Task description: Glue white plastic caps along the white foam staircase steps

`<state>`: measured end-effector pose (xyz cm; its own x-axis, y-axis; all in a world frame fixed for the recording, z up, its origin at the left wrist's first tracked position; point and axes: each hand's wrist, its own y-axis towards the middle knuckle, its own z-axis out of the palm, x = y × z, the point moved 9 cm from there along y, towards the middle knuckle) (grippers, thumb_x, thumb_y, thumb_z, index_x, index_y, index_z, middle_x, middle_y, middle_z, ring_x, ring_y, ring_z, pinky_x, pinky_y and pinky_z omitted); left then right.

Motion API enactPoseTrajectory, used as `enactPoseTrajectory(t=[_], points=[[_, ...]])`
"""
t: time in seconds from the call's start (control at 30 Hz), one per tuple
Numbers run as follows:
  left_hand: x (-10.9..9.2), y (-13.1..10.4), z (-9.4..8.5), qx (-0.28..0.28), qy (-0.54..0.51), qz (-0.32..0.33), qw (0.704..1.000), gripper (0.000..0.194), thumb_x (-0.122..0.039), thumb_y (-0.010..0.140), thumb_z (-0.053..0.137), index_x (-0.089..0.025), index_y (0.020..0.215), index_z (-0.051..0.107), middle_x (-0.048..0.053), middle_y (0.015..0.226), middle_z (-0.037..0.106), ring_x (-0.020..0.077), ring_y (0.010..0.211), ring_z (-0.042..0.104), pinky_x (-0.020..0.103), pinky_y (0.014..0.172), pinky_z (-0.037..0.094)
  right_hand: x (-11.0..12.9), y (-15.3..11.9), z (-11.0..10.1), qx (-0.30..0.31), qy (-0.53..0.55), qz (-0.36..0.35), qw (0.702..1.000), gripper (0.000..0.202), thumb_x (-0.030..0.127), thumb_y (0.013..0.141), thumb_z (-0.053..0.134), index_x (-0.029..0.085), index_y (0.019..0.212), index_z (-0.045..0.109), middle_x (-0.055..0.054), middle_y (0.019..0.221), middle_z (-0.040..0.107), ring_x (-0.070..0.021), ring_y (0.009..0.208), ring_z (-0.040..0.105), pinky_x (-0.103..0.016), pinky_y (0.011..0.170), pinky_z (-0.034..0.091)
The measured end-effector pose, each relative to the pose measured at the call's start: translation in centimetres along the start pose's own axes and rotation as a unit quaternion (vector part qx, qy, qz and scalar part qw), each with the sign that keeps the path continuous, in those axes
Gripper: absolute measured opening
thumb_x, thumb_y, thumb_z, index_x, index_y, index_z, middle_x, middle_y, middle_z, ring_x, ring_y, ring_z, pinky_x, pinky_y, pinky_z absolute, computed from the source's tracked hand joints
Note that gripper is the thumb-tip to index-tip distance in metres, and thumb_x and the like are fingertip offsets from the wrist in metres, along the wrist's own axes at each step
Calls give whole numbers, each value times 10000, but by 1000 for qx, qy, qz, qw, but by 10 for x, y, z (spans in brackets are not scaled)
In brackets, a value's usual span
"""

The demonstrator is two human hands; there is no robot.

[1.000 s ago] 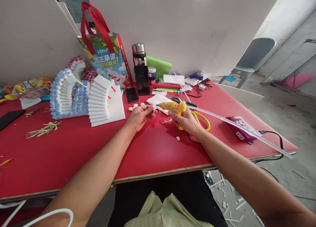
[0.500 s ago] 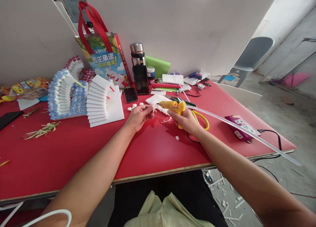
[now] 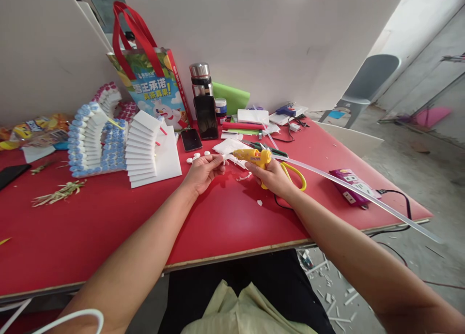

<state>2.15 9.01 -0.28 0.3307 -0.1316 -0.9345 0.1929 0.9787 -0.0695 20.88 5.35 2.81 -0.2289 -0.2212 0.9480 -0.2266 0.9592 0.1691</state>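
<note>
My right hand (image 3: pixel 271 175) is wrapped round a yellow glue gun (image 3: pixel 250 155), whose nozzle points left. A long clear glue stick (image 3: pixel 327 175) runs from the gun's back out past the table's right edge. At the nozzle tip, my left hand (image 3: pixel 206 172) pinches a small white piece (image 3: pixel 224 160); its shape is partly hidden by the fingers. Just behind my left hand lie several small white round pieces (image 3: pixel 196 156). White paper (image 3: pixel 229 145) lies beyond the nozzle. A fanned stack of white blocks (image 3: pixel 140 147) stands to the left.
On the red table (image 3: pixel 232 222) are a power strip (image 3: pixel 354 186) at right, yellow-handled scissors (image 3: pixel 298 176), a phone (image 3: pixel 191 140), another phone upright (image 3: pixel 206 117) against a steel flask (image 3: pixel 200 80), a printed bag (image 3: pixel 156 89) and blue-and-white bundles (image 3: pixel 85 140).
Both hands hold nearly the same pose, with the white piece still at the nozzle. The whole view has shifted slightly.
</note>
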Motion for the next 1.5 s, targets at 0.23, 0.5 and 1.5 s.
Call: enactPoseTrajectory(t=[0.23, 0.5, 1.5], points=[[6, 4, -7, -2, -31, -12, 999, 219, -251, 771, 832, -86, 869, 727, 67, 836, 709, 72, 630, 612, 192, 612, 535, -2, -1, 0, 2, -9, 14, 1000, 500, 651, 863, 617, 209, 668, 488, 47, 517, 444, -96, 465, 387, -250, 457, 306], [11, 5, -4, 13, -77, -41, 996, 93, -163, 839, 754, -77, 866, 734, 79, 828, 714, 67, 607, 617, 173, 586, 547, -3, -2, 4, 24, -14, 17, 999, 491, 613, 878, 618, 201, 640, 495, 47, 496, 450, -93, 462, 398, -245, 454, 295], [12, 4, -4, 19, -101, -55, 993, 77, -163, 834, 764, -101, 838, 718, 71, 825, 704, 68, 620, 619, 166, 596, 553, 4, -4, -2, 0, -21, 11, 1000, 498, 657, 859, 613, 205, 663, 541, 23, 520, 496, -111, 484, 427, -259, 473, 330]])
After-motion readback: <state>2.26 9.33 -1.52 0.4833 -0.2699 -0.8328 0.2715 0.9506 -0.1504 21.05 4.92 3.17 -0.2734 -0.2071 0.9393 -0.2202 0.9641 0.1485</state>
